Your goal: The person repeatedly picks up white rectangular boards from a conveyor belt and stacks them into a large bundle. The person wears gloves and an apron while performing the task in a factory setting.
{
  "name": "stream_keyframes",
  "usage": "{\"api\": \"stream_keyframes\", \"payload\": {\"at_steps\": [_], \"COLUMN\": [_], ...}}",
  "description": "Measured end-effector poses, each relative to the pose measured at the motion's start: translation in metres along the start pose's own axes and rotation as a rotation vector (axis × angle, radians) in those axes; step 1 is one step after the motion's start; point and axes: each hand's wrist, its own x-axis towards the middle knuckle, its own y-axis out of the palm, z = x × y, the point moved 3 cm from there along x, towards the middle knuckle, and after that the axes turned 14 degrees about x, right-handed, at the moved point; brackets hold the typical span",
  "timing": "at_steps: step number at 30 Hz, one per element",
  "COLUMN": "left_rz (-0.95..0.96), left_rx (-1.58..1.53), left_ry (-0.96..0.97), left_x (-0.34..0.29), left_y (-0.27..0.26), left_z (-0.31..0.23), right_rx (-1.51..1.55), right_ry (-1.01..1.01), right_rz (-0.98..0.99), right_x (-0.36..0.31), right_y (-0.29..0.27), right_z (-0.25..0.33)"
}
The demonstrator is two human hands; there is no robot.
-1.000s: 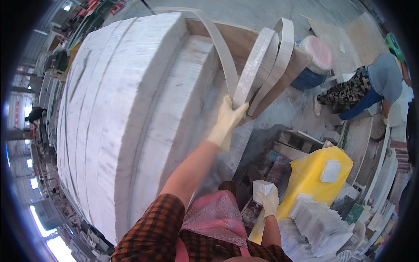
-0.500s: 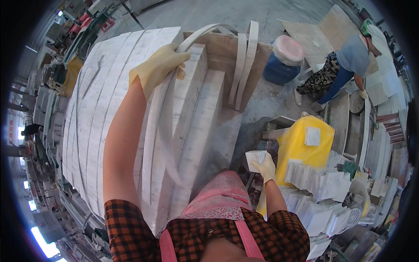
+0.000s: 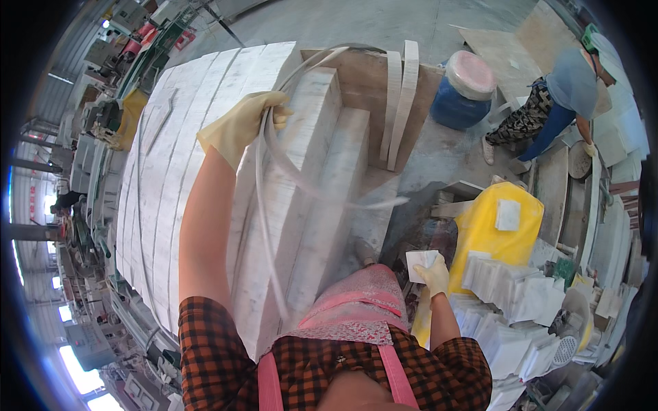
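Note:
My left hand [image 3: 241,125], in a cream rubber glove, is closed round a bundle of long pale flexible strips [image 3: 264,205] above stepped stacks of white stone blocks [image 3: 226,82]. One strip swings to the right, blurred; another hangs toward my apron, and a third arcs back toward an upright brown board [image 3: 363,75]. In my right hand [image 3: 433,275], gloved alike, is a small white square tile [image 3: 419,264], perhaps several together, held beside a yellow covered machine [image 3: 499,233].
White square tiles [image 3: 510,284] stand in rows at the right. Two pale strips [image 3: 403,109] lean on the board. Behind are a blue drum [image 3: 460,103] and a bending co-worker [image 3: 565,89]. Machinery [image 3: 89,335] lines the left.
The loose strip has swung out to the right from my left hand, and the arc above has dropped. The view has shifted slightly; my right hand still holds the tile.

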Motion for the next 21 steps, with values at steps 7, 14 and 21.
{"api": "stream_keyframes", "payload": {"at_steps": [7,14,21], "left_rz": [-0.021,-0.027,-0.177], "left_rx": [-0.016,-0.038,0.349], "left_ry": [0.019,0.142,0.186], "left_x": [-0.001,0.030,0.118], "left_y": [0.004,0.057,0.126], "left_z": [0.004,0.002,0.016], "right_rx": [0.086,0.046,0.061], "right_ry": [-0.095,0.021,0.047], "right_rz": [-0.035,-0.008,-0.035], "right_x": [0.002,0.004,-0.007], "right_y": [0.000,0.000,-0.005], "right_z": [0.009,0.017,0.008]}}
